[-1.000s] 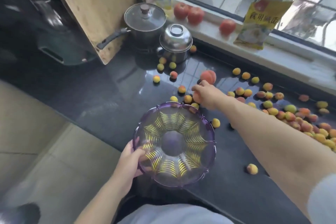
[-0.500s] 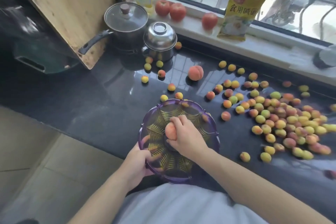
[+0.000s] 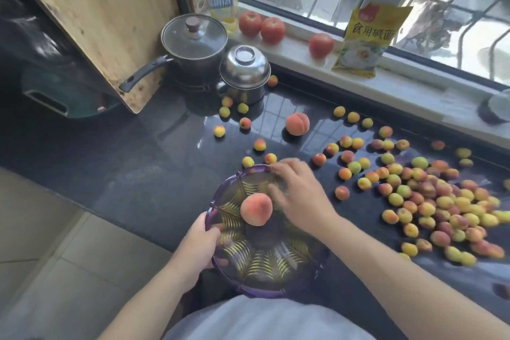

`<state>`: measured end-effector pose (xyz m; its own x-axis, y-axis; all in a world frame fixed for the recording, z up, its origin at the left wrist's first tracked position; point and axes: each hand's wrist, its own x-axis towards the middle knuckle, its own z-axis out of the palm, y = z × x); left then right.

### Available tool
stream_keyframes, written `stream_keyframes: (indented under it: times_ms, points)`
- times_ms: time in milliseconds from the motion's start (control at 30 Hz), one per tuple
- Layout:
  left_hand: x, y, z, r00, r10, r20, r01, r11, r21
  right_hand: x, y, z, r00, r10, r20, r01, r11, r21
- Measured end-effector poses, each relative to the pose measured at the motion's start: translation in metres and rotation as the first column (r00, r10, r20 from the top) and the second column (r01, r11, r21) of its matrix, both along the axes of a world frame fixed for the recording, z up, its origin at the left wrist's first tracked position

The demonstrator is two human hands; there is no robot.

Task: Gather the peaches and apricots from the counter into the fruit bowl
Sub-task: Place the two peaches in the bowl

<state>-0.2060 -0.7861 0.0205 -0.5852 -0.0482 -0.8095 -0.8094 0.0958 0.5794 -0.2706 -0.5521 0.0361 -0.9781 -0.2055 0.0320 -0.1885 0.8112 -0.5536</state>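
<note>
The right hand [image 3: 299, 199] hangs over the far half of the fruit bowl [image 3: 265, 279] with its fingers spread and loose, holding nothing; it is motion-blurred, and whether its fingertips touch the rim cannot be told. The left hand [image 3: 200, 243] grips the bowl's near-left rim, fingers curled over the edge and into the bowl.

The bowl is purple and see-through with gold leaf-like ribs, and it sits at the near edge of the counter [image 3: 138, 174], just in front of the person. One peach [image 3: 256, 208] lies inside it, left of the right hand, pink-orange and round. A second peach [image 3: 297, 124] rests on the counter beyond the bowl, well apart from it.

Small apricots [image 3: 419, 201], yellow, orange and some green, lie thick toward the right end of the counter and thin out toward the middle. A few apricots sit just beyond the bowl's far rim, and others lie near a steel pot [image 3: 244, 74] at the back. Beside that stands a lidded saucepan [image 3: 194, 44], its handle pointing at a leaning wooden board [image 3: 96, 16]. On the windowsill [image 3: 414, 85] are three tomatoes [image 3: 271, 30] and a yellow packet [image 3: 367, 38].
</note>
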Motion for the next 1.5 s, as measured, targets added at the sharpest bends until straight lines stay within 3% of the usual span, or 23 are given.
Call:
stream_keyframes:
  times_ms: [67,100,233,300,467,567,667,733,833,967,1233,1400,1500]
  points:
    - [0.0,-0.001,0.0,0.999,-0.03,0.01,0.03,1.0,-0.002,-0.044,0.023,0.001,0.986,-0.152,-0.07,0.154,0.988,0.019]
    - [0.001,-0.001,0.0,0.999,-0.04,0.014,0.04,0.999,-0.002,-0.07,0.033,-0.003,0.978,-0.205,-0.034,0.207,0.975,0.084]
    - [-0.001,-0.002,-0.001,0.998,-0.043,0.034,0.042,0.999,0.016,-0.152,0.055,-0.026,0.927,-0.227,0.298,0.106,0.922,0.373]
    - [-0.001,-0.002,0.0,0.998,-0.038,0.045,0.037,0.999,0.025,-0.168,0.053,-0.037,0.921,-0.193,0.339,0.053,0.923,0.381]
    - [-0.001,0.001,0.007,0.999,-0.02,0.039,0.019,0.999,0.027,-0.171,0.053,-0.037,0.927,-0.234,0.294,0.145,0.944,0.295]
    - [0.0,0.0,0.008,0.999,-0.031,0.029,0.03,0.999,0.013,-0.14,0.05,-0.005,0.932,-0.334,0.139,0.329,0.942,0.057]
    - [0.004,-0.002,0.006,0.999,-0.036,0.003,0.036,0.999,0.004,-0.056,0.039,0.035,0.942,-0.327,0.076,0.333,0.939,-0.088]
    - [0.008,-0.001,0.005,0.999,-0.039,-0.009,0.039,0.999,0.002,0.013,0.031,0.041,0.955,-0.242,0.173,0.248,0.969,-0.014]
    - [0.014,0.004,0.009,0.998,-0.053,-0.02,0.053,0.999,0.002,0.078,0.012,0.016,0.926,-0.144,0.348,0.064,0.97,0.233]
    - [0.019,0.006,0.014,0.997,-0.077,-0.025,0.077,0.997,-0.01,0.076,-0.01,-0.016,0.932,-0.219,0.288,0.085,0.906,0.416]
    - [0.026,0.005,0.01,0.998,-0.046,-0.037,0.046,0.999,-0.002,0.06,-0.026,-0.028,0.915,-0.284,0.286,0.178,0.922,0.343]
    - [0.028,0.003,0.011,0.998,-0.044,-0.047,0.044,0.999,-0.003,0.066,-0.023,-0.011,0.879,-0.228,0.419,0.098,0.946,0.31]
    - [0.031,-0.009,0.012,0.999,-0.015,-0.051,0.013,1.0,-0.024,0.082,-0.008,0.008,0.964,-0.188,0.187,0.141,0.961,0.239]
